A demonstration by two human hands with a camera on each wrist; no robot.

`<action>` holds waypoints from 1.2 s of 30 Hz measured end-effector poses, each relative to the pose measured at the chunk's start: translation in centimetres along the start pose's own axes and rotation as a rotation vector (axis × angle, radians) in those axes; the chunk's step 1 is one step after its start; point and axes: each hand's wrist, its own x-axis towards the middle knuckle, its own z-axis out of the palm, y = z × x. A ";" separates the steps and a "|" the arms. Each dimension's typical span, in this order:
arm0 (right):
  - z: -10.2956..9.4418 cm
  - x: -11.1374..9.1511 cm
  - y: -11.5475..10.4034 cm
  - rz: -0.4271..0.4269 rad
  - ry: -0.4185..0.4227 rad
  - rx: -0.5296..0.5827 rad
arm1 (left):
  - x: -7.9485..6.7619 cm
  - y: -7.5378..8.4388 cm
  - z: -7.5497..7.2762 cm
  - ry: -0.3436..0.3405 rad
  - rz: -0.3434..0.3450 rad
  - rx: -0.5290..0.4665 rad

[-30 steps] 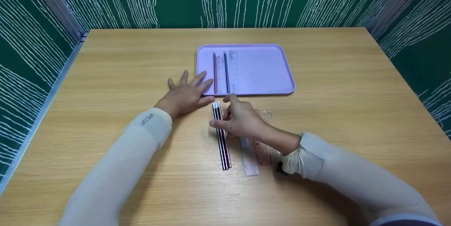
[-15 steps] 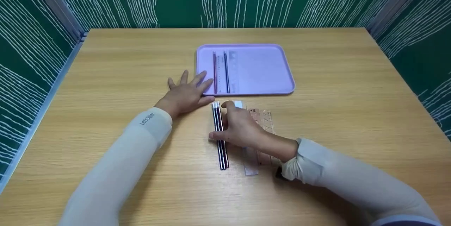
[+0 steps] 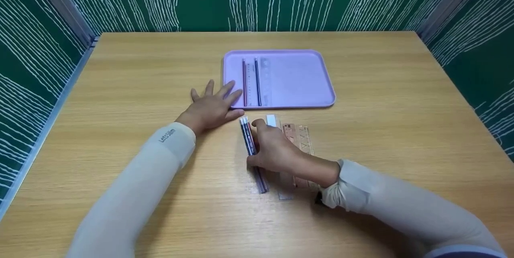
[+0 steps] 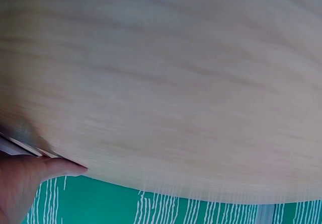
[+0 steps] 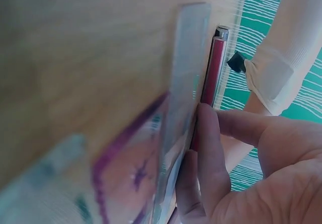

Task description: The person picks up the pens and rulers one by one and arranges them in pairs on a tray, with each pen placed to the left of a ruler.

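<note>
In the head view my left hand (image 3: 211, 109) lies with spread fingers at the near left corner of a purple tray (image 3: 299, 83), its fingertips over the rim. My right hand (image 3: 277, 149) grips a small bundle of striped pencils (image 3: 247, 137) between thumb and fingers, in front of the tray. The right wrist view shows the pencils (image 5: 215, 68) pinched, their ends standing beside a clear ruler (image 5: 188, 58). Partly under the right hand lie several rulers, among them a pinkish one (image 3: 289, 129). The left wrist view shows mostly tabletop and the left thumb (image 4: 65, 168).
On the tray's left part, side by side, lie a red pencil (image 3: 244, 83), a ruler (image 3: 251, 85), a dark pencil (image 3: 258, 83) and a clear ruler (image 3: 266, 81). The wooden table (image 3: 140, 69) is bounded by green walls with white streaks (image 3: 204, 5).
My right hand has moved slightly toward me along the pencils, and its thumb has closed on them. The bundle now slants more, its near end shifted right. The left hand stays put.
</note>
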 end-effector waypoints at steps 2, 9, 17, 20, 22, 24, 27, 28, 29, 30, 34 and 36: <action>0.0 -0.1 0.0 -0.001 -0.011 0.012 | 0.0 0.0 0.0 0.002 -0.002 0.003; -0.3 -0.2 0.1 0.005 -0.028 0.034 | -0.1 0.1 0.0 0.003 0.000 0.006; -0.6 -0.5 0.4 -0.018 -0.029 0.030 | 0.0 0.1 -0.1 0.007 0.004 0.006; -0.8 -0.5 0.6 -0.027 -0.038 0.050 | 0.0 0.1 0.0 0.003 0.002 0.007; -0.8 -0.5 0.8 -0.040 -0.034 0.047 | 0.1 0.1 0.1 0.003 0.003 0.009; -0.9 -0.5 0.9 -0.050 -0.028 0.043 | 0.0 0.1 0.1 0.002 0.001 0.011; -1.0 -0.5 1.0 -0.060 -0.019 0.028 | 0.0 0.1 0.0 0.006 -0.001 0.011; -1.1 -0.5 1.0 -0.059 -0.021 0.029 | 0.0 0.1 0.0 0.005 -0.001 0.011; -1.1 -0.6 1.0 -0.060 -0.022 0.028 | -0.1 0.1 -0.1 0.005 -0.002 0.010; -1.1 -0.6 1.0 -0.055 -0.028 0.037 | -0.1 0.1 -0.1 0.006 0.000 0.009; -1.3 -0.8 1.0 -0.028 -0.051 0.116 | -0.1 0.1 -0.1 0.007 0.007 0.007; -1.3 -0.9 1.0 -0.012 -0.062 0.171 | -0.1 0.1 -0.1 0.012 0.010 0.006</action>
